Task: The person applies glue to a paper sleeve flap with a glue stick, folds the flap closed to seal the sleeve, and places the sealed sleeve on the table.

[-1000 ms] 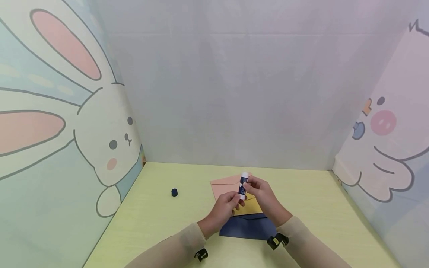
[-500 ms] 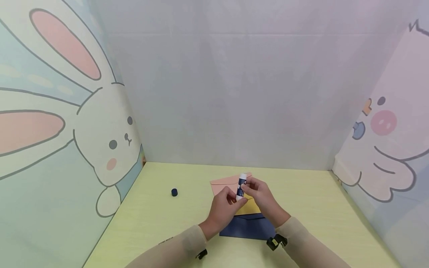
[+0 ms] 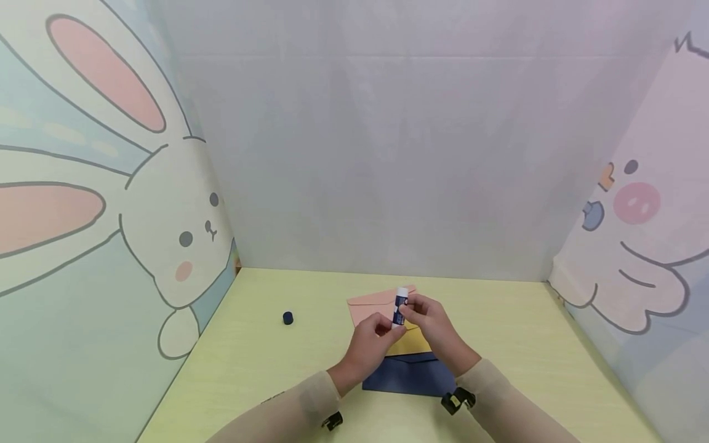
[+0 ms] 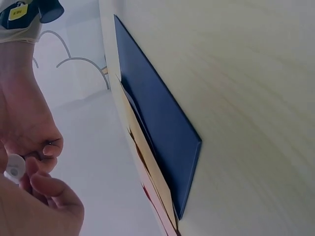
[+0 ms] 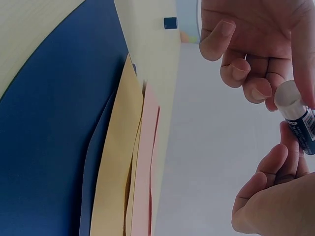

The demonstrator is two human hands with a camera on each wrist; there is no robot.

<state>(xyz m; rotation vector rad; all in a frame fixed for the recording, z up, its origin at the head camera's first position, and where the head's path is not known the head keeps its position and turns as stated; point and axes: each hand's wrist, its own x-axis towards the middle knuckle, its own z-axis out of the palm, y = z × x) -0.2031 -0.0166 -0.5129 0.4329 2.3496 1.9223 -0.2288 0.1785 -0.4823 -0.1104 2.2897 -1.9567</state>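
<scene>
A glue stick [image 3: 400, 307] with a navy label stands nearly upright above the envelopes, its white upper end exposed. My right hand [image 3: 434, 323] grips its barrel from the right. With thumb and fingers, my left hand [image 3: 367, 344] pinches the white knob [image 5: 289, 98] at its lower end, as seen in the right wrist view. Below lie overlapping envelopes: pink [image 3: 362, 312] at the back, yellow [image 3: 412, 346] in the middle and navy [image 3: 407, 376] in front. In the left wrist view, only the round white base [image 4: 15, 167] of the stick shows between the hands.
The dark blue glue cap [image 3: 288, 318] sits on the pale yellow table [image 3: 244, 369] to the left. A grey backdrop [image 3: 382, 166] rises behind the table, and cartoon-printed side walls [image 3: 183, 271] enclose it. A dark strap-on camera [image 3: 458, 400] sits at the right wrist.
My left hand's fingers and thumb have shifted round the knob, the hand turning over half a second ago. The glue stick has tilted slightly and moved a little. The cap and envelopes stay put.
</scene>
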